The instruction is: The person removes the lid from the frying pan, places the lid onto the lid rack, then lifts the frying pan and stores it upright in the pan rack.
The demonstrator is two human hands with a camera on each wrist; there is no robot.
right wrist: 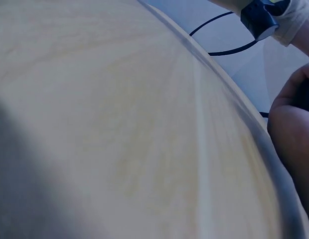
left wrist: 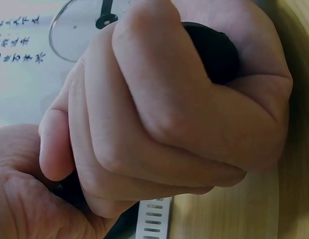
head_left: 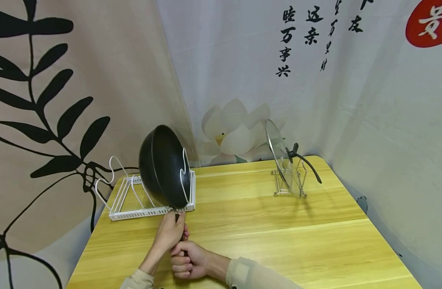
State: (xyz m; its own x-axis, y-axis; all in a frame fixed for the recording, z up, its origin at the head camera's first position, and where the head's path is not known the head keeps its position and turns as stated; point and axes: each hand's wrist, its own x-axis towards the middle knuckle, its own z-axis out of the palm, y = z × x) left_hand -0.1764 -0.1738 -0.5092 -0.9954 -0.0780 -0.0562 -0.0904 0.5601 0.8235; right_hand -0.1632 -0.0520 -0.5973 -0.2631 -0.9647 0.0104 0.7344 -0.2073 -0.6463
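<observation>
A black wok (head_left: 159, 166) stands tilted on its side among the wires of a white rack (head_left: 141, 213). Its black handle (left wrist: 218, 54) points down toward the person. Close to the wok, my left hand (head_left: 170, 232) grips this handle with the thumb along it. Just behind, my right hand (head_left: 191, 261) wraps its fingers round the end part of the same handle. Most of the handle is hidden inside the two hands. In the left wrist view the right fist fills the middle, and part of the left hand (left wrist: 25, 184) shows at lower left.
On the right, a glass lid (head_left: 277, 148) with a black knob and curved arm leans upright in a small wire stand (head_left: 278, 192). Both racks stand on a yellow wooden table (head_left: 249, 241). Behind it hang printed curtains (head_left: 235, 72).
</observation>
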